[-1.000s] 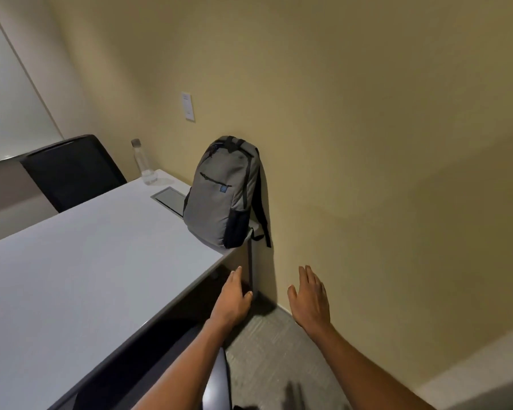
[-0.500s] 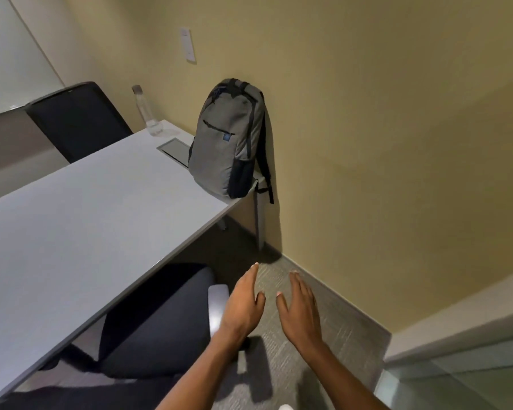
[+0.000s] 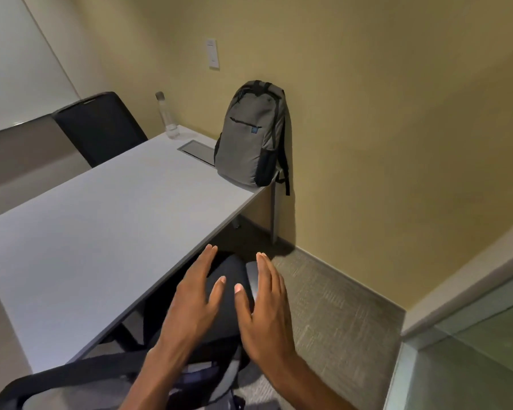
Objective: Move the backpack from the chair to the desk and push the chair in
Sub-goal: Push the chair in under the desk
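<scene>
A grey backpack (image 3: pixel 251 137) stands upright on the far right corner of the white desk (image 3: pixel 101 220), leaning against the yellow wall, one strap hanging over the desk's edge. A black office chair (image 3: pixel 225 294) sits in front of me, its seat partly under the desk's near edge and its curved backrest (image 3: pixel 71 380) at the bottom of the view. My left hand (image 3: pixel 193 300) and my right hand (image 3: pixel 264 306) hover side by side above the seat, fingers spread, holding nothing.
A second black chair (image 3: pixel 101 125) stands at the desk's far side. A clear water bottle (image 3: pixel 166 116) and a grey cable hatch (image 3: pixel 196 150) are on the desk near the backpack. Grey carpet (image 3: pixel 332 306) lies to the right, with a glass panel (image 3: pixel 471 359) at the lower right.
The view has pulled back and dropped, so the chair's seat and backrest now show. Both hands have come back from near the desk's leg to above the seat. The backpack has not moved.
</scene>
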The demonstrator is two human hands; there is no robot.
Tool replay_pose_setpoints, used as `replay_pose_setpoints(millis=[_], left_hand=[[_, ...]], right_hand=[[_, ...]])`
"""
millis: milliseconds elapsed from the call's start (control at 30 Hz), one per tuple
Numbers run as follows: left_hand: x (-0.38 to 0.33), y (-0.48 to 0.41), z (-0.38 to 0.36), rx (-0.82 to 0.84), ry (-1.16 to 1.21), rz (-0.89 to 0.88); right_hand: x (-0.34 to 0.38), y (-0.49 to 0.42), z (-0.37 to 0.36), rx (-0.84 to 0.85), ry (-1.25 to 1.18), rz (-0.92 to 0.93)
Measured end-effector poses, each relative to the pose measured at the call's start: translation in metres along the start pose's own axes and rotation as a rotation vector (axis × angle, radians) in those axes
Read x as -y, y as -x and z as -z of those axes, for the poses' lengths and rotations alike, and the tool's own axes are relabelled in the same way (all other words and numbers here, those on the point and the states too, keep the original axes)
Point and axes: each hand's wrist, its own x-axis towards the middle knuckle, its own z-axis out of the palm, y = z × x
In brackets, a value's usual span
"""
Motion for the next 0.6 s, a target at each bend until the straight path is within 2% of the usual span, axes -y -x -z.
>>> replay_pose_setpoints(millis=[100, 233, 367, 500, 600], left_hand=[[0.036, 0.034, 0.049, -0.045, -0.032, -0.019], [0.087, 0.069, 0.096, -0.033, -0.101, 0.06], [0.138, 0.096, 0.123, 0.045, -0.304, 0.058], [0.173, 0.114, 0.136, 0.21, -0.411, 0.094], [0.189, 0.127, 0.142, 0.261, -0.492, 0.091]], right_hand=[[0.041, 0.038, -0.029, -0.009, 0.119, 0.095], [0.066, 0.07, -0.069, 0.066, 0.222, 0.145], [0.068, 0.089, -0.106, 0.172, 0.399, 0.181], [0.061, 0.096, -0.125, 0.388, 0.553, 0.156], [0.062, 0.097, -0.128, 0.366, 0.603, 0.17]])
